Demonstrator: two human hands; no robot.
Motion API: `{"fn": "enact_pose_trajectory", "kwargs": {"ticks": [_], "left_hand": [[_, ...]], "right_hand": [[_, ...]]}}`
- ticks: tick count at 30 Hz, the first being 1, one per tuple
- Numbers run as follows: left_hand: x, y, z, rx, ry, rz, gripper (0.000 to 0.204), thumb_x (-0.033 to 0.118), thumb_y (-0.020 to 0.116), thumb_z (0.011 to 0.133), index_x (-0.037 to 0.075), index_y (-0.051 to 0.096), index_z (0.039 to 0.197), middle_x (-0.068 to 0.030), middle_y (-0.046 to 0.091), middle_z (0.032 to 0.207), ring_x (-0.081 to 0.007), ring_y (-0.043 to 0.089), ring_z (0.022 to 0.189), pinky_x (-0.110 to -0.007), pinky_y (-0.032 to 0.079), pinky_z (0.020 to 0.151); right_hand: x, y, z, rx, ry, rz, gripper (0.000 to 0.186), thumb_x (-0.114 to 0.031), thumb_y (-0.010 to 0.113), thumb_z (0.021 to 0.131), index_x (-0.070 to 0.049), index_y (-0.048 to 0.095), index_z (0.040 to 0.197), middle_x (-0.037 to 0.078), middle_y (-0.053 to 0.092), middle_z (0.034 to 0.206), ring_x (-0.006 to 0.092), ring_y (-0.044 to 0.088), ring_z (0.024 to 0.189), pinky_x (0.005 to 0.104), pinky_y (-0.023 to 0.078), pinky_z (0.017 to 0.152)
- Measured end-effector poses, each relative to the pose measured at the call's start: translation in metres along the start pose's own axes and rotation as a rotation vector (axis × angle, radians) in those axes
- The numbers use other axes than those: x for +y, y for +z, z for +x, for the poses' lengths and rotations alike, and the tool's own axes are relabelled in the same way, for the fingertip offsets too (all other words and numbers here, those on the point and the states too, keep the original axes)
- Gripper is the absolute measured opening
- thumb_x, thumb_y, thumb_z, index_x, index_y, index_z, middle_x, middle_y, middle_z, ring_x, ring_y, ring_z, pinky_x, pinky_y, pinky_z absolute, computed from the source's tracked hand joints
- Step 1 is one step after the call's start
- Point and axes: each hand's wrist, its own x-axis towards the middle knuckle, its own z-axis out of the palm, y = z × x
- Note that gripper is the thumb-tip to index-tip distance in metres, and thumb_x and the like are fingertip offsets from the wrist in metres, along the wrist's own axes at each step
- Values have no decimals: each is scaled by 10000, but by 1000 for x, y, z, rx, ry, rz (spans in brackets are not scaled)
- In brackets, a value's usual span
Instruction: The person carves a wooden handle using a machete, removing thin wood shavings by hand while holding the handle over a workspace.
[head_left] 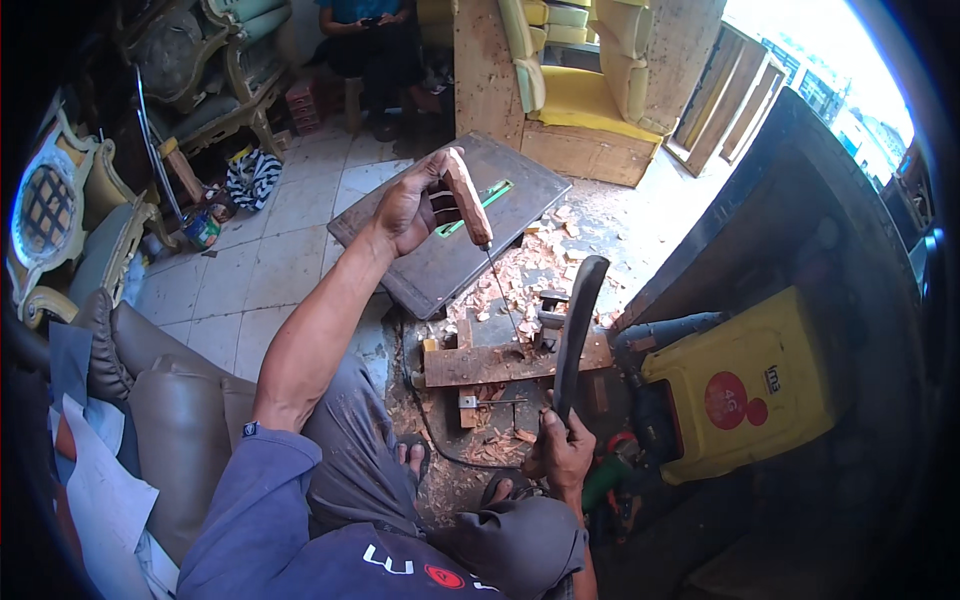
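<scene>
My left hand (408, 208), raised at the centre, is closed round a roughly carved wooden handle (467, 200). A thin metal rod (502, 285) runs from the handle's lower end down toward the low bench. Lower and to the right, my right hand (560, 450) grips a machete (580, 325), its broad dark blade pointing up; the fingers hide its grip. The blade is apart from the wooden handle. Between my feet and the blade is a low wooden bench plank (485, 366) with a dark metal piece (551, 310) on its far side.
Wood chips (520, 270) litter the floor and bench. A dark flat board (400, 255) with a green frame lies beyond. At right are a yellow container (760, 390), a green power tool (605, 480) and a large dark panel (770, 200). A seated person (365, 40) and armchairs are behind.
</scene>
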Motion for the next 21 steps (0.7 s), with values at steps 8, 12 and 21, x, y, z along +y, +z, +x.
{"fn": "enact_pose_trajectory", "kwargs": {"ticks": [8, 12, 21], "left_hand": [[-4, 18, 4, -46, -4, 0, 644, 554, 619, 968, 194, 484, 1485, -86, 596, 1172, -252, 586, 1134, -476, 466, 1035], [-5, 14, 10, 13, -18, 2, 634, 588, 620, 954, 208, 518, 1451, -93, 589, 1180, -258, 572, 1145, -491, 462, 1031], [-13, -3, 35, 106, -40, -13, 668, 614, 683, 899, 137, 539, 1346, -131, 569, 1216, -304, 567, 1151, -508, 460, 1037]], "right_hand": [[4, -7, -1, -6, -5, -8, 371, -180, 630, 1001, 18, 642, 1315, -2, 592, 753, 73, 546, 528, 239, 444, 469], [9, -8, -2, 3, -21, -20, 359, -178, 632, 997, 21, 651, 1295, -12, 584, 739, 74, 546, 530, 237, 447, 467], [8, -10, -12, 10, 25, 20, 361, -168, 643, 1000, -24, 659, 1331, -30, 581, 686, 43, 526, 557, 229, 396, 501]]}}
